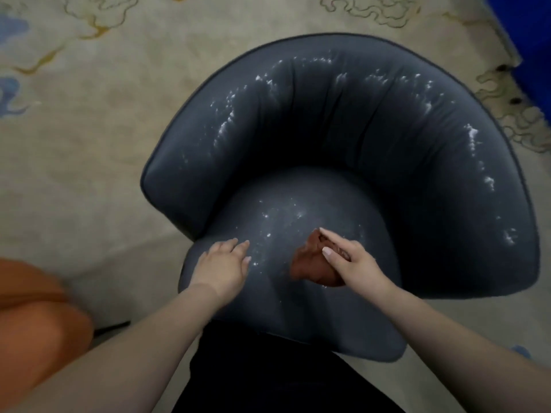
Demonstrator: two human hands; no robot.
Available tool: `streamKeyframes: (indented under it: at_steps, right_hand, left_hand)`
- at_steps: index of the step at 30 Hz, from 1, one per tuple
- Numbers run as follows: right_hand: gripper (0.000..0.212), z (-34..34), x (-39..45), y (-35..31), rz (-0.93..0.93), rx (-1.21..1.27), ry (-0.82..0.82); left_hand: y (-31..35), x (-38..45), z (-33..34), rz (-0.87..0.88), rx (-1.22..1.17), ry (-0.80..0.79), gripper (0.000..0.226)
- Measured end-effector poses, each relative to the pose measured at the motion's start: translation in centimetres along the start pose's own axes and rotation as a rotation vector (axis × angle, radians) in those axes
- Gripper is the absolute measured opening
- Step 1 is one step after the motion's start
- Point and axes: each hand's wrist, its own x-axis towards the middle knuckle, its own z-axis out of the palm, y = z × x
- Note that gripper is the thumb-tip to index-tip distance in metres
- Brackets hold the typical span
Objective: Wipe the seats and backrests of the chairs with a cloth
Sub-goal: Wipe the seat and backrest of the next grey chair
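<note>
Carpet [98, 138]: pale beige with gold and blue scroll pattern, fills the upper left and top of the frame and runs down the right edge.

Chair [343, 162]: dark grey-blue, upholstered, occupies the centre and right of the frame. Curved backrest [351, 114] wraps round the upper half; rounded seat [298, 222] bulges toward the lower centre. White powdery flecks [223, 129] are scattered along the inner face of the backrest from left to right, with a finer dusting across the middle of the seat.

Orange rounded object [38, 317]: lower left of the frame, partly cut by the edge; cannot tell what it is.

Blue object [530, 40]: upper right corner, saturated blue, cut by the frame; identity not clear.

Dark clothing [268, 377]: bottom centre, between the two forearms, overlapping the front edge of the seat.

Left hand [223, 263]: lower centre-left, palm down on the front left part of the seat, fingers straight and slightly spread, holding nothing. Fingertips lie just beside the dusted patch.

Right hand [348, 260]: lower centre-right, lies over the cloth, thumb curled against it, gripping it and pressing it to the seat.

Cloth [310, 266]: reddish-brown, bunched, on the seat near its centre-right, under and to the left of the right hand. It is touching the seat surface at the lower edge of the dusted area.
</note>
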Motion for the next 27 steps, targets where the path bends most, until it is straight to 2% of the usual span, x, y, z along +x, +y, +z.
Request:
streamKeyframes:
  at_steps: [6,7,11,17,19,21,23,25,27]
  right_hand:
    - [0.011,2.4,3.3,1.4,0.041,0.046,0.007]
    - [0.014,2.9,3.9,1.8,0.058,0.051,-0.008]
    - [0.063,5.9,7.1,4.3,0.148,-0.049,-0.072]
    - [0.045,12.1,13.0,8.5,0.093,0.021,0.111]
    - [0.046,13.8,14.9,9.9,0.099,-0.031,0.182]
    - [0.049,14.9,15.8,11.2,0.095,-0.212,0.258]
    - [0.064,15.5,15.7,12.3,0.028,-0.454,0.360]
    - [0.081,15.9,15.4,12.9,-0.148,-0.542,0.443]
    - [0.084,16.3,15.4,12.9,-0.359,-0.622,0.397]
  left_hand:
    - [-1.9,-0.9,3.7,-0.106,-0.056,-0.021,0.049]
    - [-2.3,-0.6,4.4,-0.118,-0.066,-0.025,0.049]
    - [-4.1,1.8,7.2,-0.170,-0.102,-0.021,0.052]
    - [-7.3,6.9,12.6,-0.172,-0.104,0.007,0.059]
    - [-8.5,8.5,14.4,-0.165,-0.106,0.017,0.061]
    - [-9.5,9.8,16.0,-0.157,-0.114,0.042,0.060]
    - [-10.3,10.7,17.5,-0.167,-0.144,0.092,0.058]
    - [-10.8,11.1,18.8,-0.189,-0.184,0.161,0.055]
    - [-11.0,11.2,19.7,-0.201,-0.220,0.213,0.053]
